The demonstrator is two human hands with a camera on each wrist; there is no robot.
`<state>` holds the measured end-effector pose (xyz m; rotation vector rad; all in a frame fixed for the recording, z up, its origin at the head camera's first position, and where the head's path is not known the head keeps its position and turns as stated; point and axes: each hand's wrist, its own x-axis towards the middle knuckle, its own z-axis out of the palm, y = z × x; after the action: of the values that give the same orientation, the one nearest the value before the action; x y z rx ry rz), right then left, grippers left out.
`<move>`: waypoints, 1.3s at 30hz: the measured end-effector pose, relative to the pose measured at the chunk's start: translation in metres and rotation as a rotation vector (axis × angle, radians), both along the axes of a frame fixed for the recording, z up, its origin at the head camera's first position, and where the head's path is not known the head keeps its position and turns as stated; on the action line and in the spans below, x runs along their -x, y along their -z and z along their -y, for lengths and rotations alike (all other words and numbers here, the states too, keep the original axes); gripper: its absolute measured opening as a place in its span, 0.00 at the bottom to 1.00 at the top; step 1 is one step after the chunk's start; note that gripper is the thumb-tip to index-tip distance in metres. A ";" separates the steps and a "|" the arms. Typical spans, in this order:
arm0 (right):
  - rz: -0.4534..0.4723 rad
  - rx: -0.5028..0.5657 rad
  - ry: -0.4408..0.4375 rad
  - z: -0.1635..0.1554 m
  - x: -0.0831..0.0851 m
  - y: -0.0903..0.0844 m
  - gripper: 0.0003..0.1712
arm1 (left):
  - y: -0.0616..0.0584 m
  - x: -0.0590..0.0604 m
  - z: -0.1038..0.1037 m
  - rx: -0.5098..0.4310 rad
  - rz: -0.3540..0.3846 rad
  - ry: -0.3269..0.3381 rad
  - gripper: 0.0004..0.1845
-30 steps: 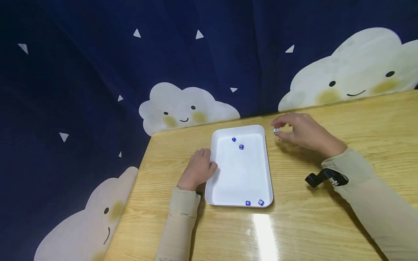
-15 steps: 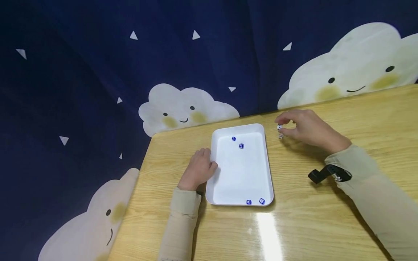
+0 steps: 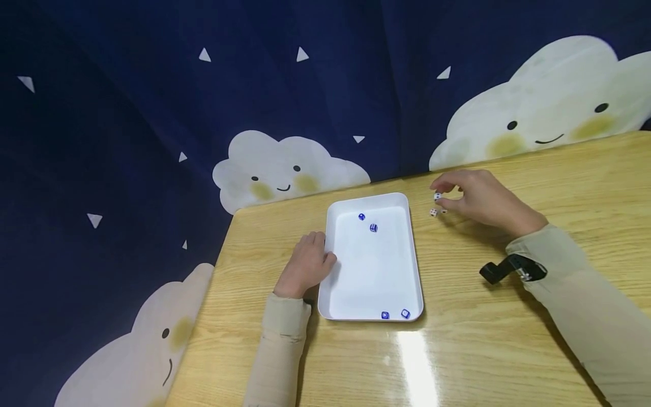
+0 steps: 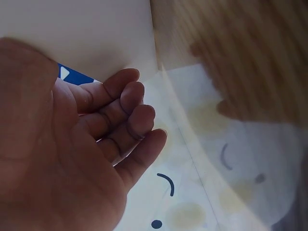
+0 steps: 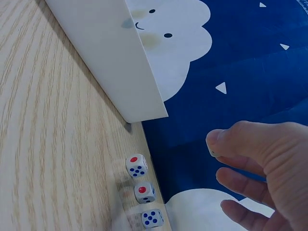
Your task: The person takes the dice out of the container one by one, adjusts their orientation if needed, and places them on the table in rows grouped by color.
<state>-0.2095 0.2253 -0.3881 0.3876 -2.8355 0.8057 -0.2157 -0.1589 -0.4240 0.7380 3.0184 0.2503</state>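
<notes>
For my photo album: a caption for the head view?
Right hand pinches a die beside a white tray; left hand rests at its edge.

1 white die [image 3: 437,196] pinched above 2 dice [image 3: 433,212].

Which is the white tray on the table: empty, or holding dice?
Holding dice. The head view shows four blue dice inside the white tray: two near the far end and two at the near edge.

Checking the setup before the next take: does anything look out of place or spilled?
Nothing is spilled or damaged. A few dice lie loose on the table right of the tray, by the right hand, which pinches one die. Four blue dice sit inside the tray.
</notes>
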 end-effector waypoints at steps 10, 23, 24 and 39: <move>0.024 0.020 0.012 -0.005 0.000 0.001 0.18 | 0.000 0.000 0.000 -0.004 -0.005 0.015 0.13; 0.007 0.019 0.027 -0.016 0.003 0.008 0.18 | 0.000 0.001 0.000 0.007 0.016 -0.004 0.14; 0.006 0.020 0.028 -0.017 0.003 0.008 0.18 | 0.000 0.001 0.000 0.007 0.018 -0.006 0.14; 0.050 0.037 0.052 -0.030 0.005 0.017 0.18 | 0.000 0.001 0.001 0.005 0.025 -0.017 0.16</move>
<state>-0.2149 0.2557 -0.4050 0.2912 -2.8596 0.8677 -0.2166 -0.1595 -0.4239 0.7039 3.0024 0.2509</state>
